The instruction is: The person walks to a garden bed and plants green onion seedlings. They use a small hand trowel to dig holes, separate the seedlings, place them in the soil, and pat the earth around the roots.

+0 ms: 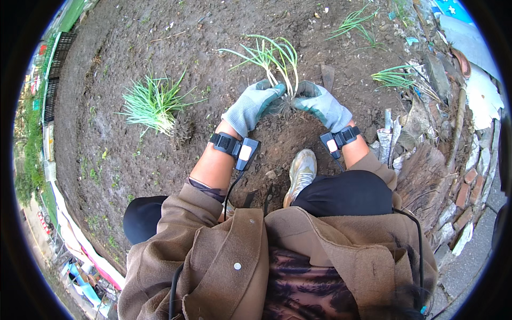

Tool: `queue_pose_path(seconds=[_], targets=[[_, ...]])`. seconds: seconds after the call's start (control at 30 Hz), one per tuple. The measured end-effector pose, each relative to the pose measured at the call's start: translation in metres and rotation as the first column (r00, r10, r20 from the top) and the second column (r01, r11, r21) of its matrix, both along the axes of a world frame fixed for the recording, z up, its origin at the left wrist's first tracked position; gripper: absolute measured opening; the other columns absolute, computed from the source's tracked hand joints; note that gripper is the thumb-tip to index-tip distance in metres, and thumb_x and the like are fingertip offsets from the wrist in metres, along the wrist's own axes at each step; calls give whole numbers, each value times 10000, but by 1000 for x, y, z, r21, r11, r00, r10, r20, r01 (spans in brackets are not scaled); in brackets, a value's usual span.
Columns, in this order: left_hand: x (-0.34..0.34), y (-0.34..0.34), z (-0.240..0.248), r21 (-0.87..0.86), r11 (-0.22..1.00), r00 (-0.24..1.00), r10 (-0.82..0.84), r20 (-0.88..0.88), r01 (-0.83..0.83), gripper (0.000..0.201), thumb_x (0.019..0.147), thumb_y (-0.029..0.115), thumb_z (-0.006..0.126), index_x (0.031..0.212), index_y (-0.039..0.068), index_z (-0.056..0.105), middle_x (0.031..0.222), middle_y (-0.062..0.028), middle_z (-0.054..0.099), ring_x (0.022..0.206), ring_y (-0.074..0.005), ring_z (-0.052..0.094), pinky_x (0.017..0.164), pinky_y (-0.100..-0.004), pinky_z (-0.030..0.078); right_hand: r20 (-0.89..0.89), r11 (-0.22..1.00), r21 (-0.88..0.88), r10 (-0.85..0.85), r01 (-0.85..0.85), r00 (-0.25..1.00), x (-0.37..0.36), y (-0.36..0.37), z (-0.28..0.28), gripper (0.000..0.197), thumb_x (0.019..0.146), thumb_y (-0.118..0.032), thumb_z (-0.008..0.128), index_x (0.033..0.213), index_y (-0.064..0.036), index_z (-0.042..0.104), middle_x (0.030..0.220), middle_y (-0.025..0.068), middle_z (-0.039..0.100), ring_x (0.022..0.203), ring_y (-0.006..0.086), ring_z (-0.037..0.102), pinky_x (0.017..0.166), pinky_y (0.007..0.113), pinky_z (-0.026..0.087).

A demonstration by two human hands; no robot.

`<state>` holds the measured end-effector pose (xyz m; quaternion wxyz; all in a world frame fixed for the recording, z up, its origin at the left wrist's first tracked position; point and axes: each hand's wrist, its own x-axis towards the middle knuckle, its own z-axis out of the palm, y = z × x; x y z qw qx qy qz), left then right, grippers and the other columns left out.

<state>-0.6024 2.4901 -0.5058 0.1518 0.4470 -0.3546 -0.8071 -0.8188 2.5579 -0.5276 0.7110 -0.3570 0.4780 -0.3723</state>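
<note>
A small clump of green onions (273, 57), with green tops, pale stalks and dark soil-matted roots, stands up between my two gloved hands over the bare soil. My left hand (258, 104), in a grey and green work glove, is closed on the stalks from the left, its thumb near their base. From the right my right hand (323, 104), gloved alike, has its fingers curled against the stalk bases and roots. Its fingertips are partly hidden there. Just below the hands the roots hang over loosened brown soil (288, 130).
A bigger bunch of green onions (154, 104) lies on the soil to the left. Smaller onion plants (354, 24) are at the far right, with another bunch (394, 77) beside rubble. A weathered stump (426, 173) and bricks (469, 184) line the right edge. My shoe (303, 173) is close below.
</note>
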Motion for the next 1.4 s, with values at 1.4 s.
queue_pose_path(seconds=[1.4], targets=[[-21,11,-13,-282,949,979,178,103,-143,214,869,138,772,1023,11,696,903,-39,707,781,-96,619,666,-273,525,-178,976,-199,-123,86,976,7,2,10,402,786,-10,811,1144,-51,632,1096,40,678,1017,146,635,908,307,529]])
